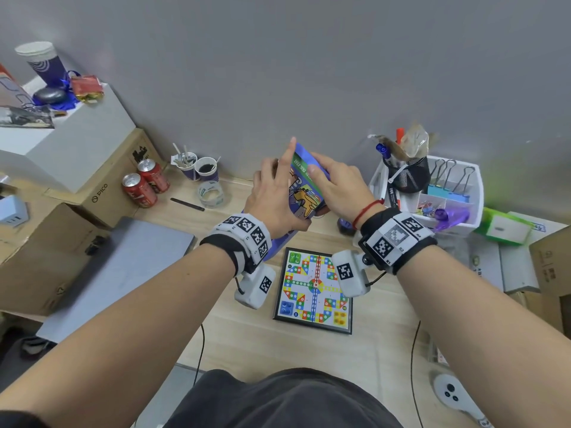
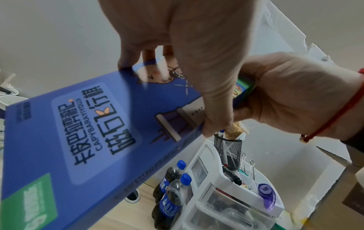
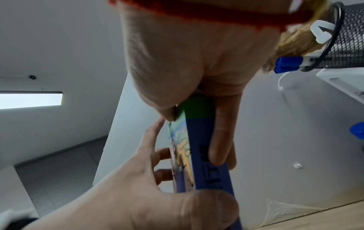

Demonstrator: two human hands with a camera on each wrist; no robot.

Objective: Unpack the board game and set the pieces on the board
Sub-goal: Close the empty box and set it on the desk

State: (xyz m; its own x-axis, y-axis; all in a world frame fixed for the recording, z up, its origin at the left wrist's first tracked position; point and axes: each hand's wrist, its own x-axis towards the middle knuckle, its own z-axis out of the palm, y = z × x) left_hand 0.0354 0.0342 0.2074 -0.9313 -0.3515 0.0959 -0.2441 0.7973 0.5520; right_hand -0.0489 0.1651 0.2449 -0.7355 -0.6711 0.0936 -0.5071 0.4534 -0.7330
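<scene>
Both hands (image 1: 304, 193) raised together, fingers curled, gripping.

Box (image 1: 304, 183) behind board (image 1: 313, 290)

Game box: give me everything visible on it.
The game box is flat blue cardboard with a green corner patch, cartoon art and printed Chinese title. It is held tilted on edge above the desk, behind the game board. The left hand and right hand both grip it.
</scene>
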